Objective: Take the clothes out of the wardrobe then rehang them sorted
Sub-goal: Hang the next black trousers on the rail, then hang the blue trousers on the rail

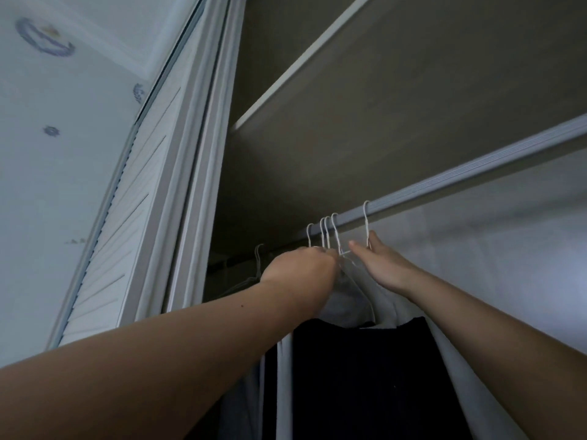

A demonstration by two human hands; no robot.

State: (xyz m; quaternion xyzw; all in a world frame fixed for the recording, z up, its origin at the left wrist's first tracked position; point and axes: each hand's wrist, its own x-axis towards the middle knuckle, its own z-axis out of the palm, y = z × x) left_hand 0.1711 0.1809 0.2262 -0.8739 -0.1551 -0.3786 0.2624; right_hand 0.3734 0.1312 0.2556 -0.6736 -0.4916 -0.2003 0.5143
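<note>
Hangers hang bunched on the rail, which runs up and to our right, so we judge they must lift up and off across that line. Our left hand is nearer, fingers curled about their necks. Our right hand, flat and straight, touches a lone hanger just beside. Clothes hang below both wrists.

Left grip curled, right grip flat.
</note>
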